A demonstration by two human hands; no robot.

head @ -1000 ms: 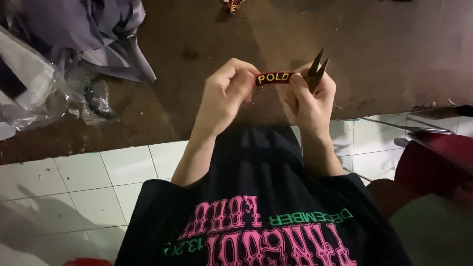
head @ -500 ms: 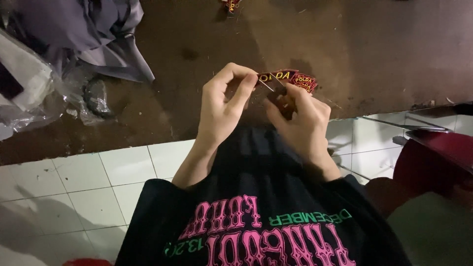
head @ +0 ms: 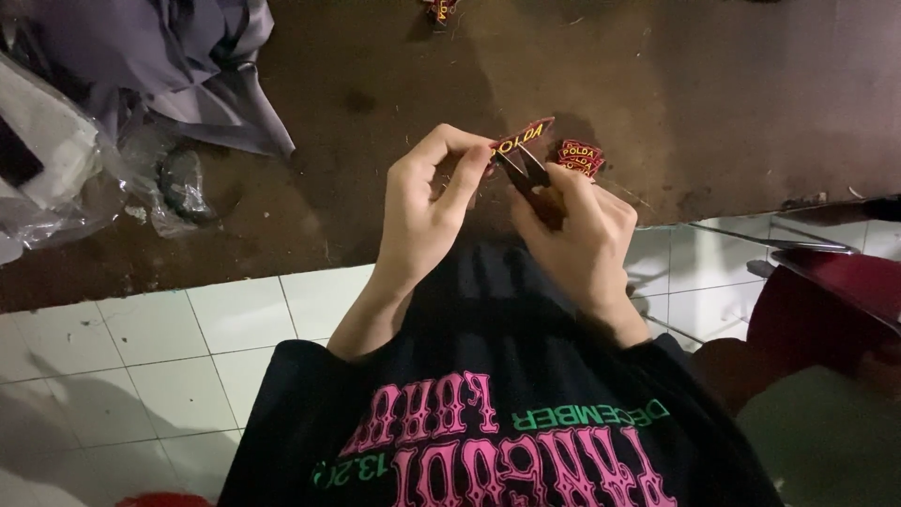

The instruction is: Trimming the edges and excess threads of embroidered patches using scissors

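Observation:
My left hand (head: 427, 202) pinches one end of a small dark red embroidered patch (head: 522, 136) with yellow lettering, held up over the brown floor. My right hand (head: 580, 230) grips a small black thread snipper (head: 526, 169), whose blades point up at the patch's lower edge. A little pile of similar red patches (head: 577, 156) lies on the floor just beyond my right hand. My black shirt with pink and green print (head: 497, 422) fills the bottom of the view.
Grey cloth (head: 160, 66) and clear plastic bags (head: 141, 183) lie at the upper left. Another patch (head: 438, 9) sits at the top edge. White floor tiles (head: 122, 366) lie to the left; a dark red object (head: 835, 300) stands at the right.
The patch has tilted and the snipper, earlier raised to the right of it, now sits under it with blades at its edge. Both hands shifted slightly lower.

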